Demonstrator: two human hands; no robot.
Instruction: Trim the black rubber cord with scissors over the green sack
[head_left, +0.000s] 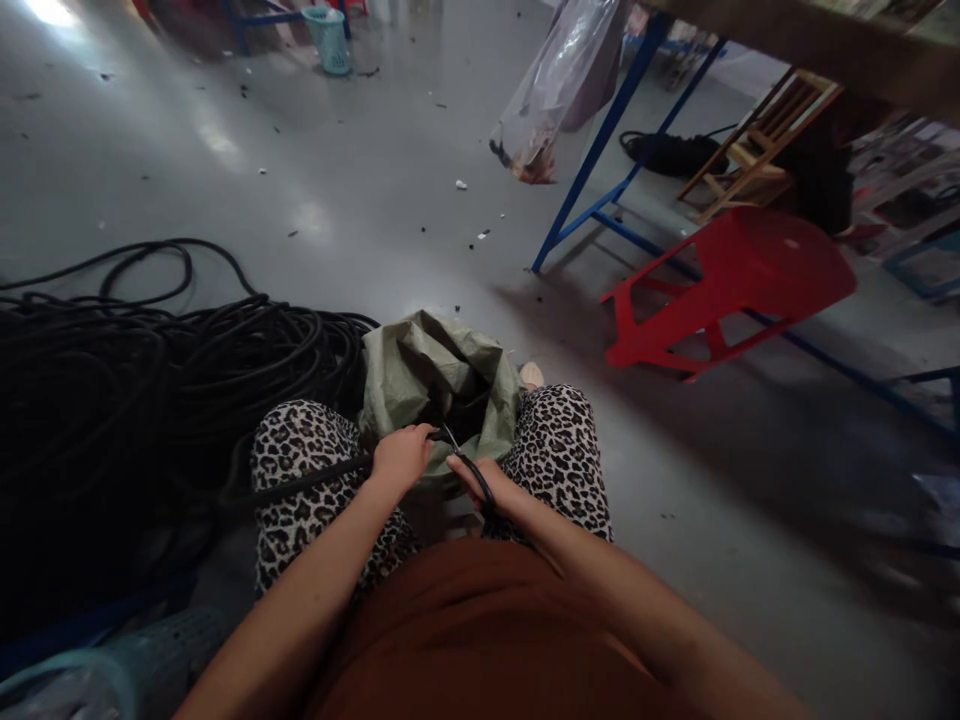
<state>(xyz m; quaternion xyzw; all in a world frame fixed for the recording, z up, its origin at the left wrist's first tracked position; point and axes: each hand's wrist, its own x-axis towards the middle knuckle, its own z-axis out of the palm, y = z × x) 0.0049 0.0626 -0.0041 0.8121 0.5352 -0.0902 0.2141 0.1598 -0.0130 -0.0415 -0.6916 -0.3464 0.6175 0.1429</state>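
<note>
My left hand (401, 460) is closed around a thick black cord (319, 478), whose short end pokes out past my fingers. From the other side of my fist the cord runs left across my knee. In my right hand (484, 482) is a pair of scissors (474, 470) with black handles, its blades pointing up and left beside the cord's end. Both hands are over the near rim of a greenish woven sack (495, 390), which stands with its mouth wide between my knees. Dark contents lie inside it, too shadowed to make out.
A big heap of black cord (225, 350) spreads over the floor at left. On the right, a red plastic stool (780, 265) lies tipped beside a blue-legged table (600, 145). A clear plastic bag (559, 90) hangs there. A light-blue basket (330, 42) stands far back; another (124, 665) is at lower left.
</note>
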